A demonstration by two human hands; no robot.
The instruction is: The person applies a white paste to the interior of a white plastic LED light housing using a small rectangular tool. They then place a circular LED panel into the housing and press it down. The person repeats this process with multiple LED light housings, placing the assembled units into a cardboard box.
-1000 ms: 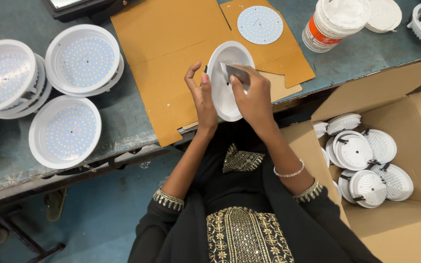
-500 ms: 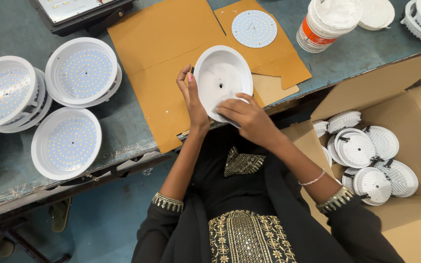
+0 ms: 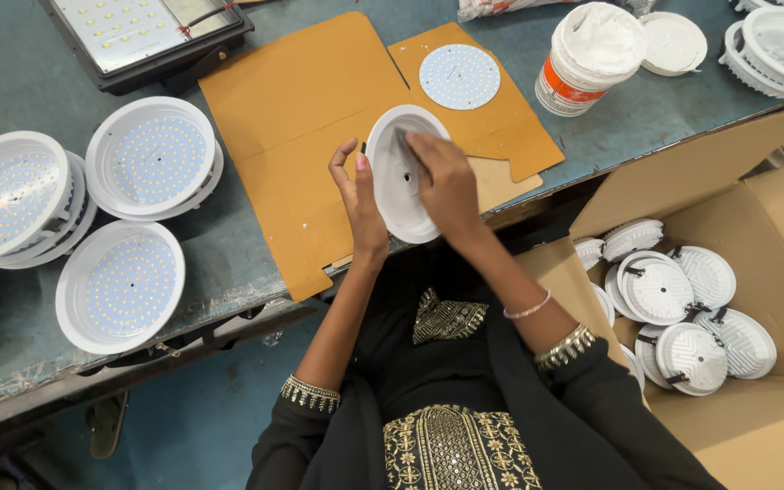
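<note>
Left hand (image 3: pixel 358 195) clamps the rim of the white round lamp housing (image 3: pixel 398 195), thumb side on its left edge, holding it tilted up off the brown cardboard sheet (image 3: pixel 292 109) at the front of the workbench (image 3: pixel 11 73). Right hand (image 3: pixel 446 181) is closed on a small flat tool, probably a spatula (too small to be sure), with its tip inside the bowl of the housing. It looks like paste is being spread on the inner floor; the open white tub of paste (image 3: pixel 592 54) sits further back on the right, with its lid (image 3: pixel 673 41) beside it. To do this well: keep the housing steady with the left grip, keep the strokes flat and even over the seat where the loose round LED board (image 3: pixel 459 76) would sit, and keep paste off the rim and centre hole. Finished housings with LED boards (image 3: pixel 120 286) are on the left; a cardboard box of bare housings (image 3: pixel 691 299) is low on the right.
</note>
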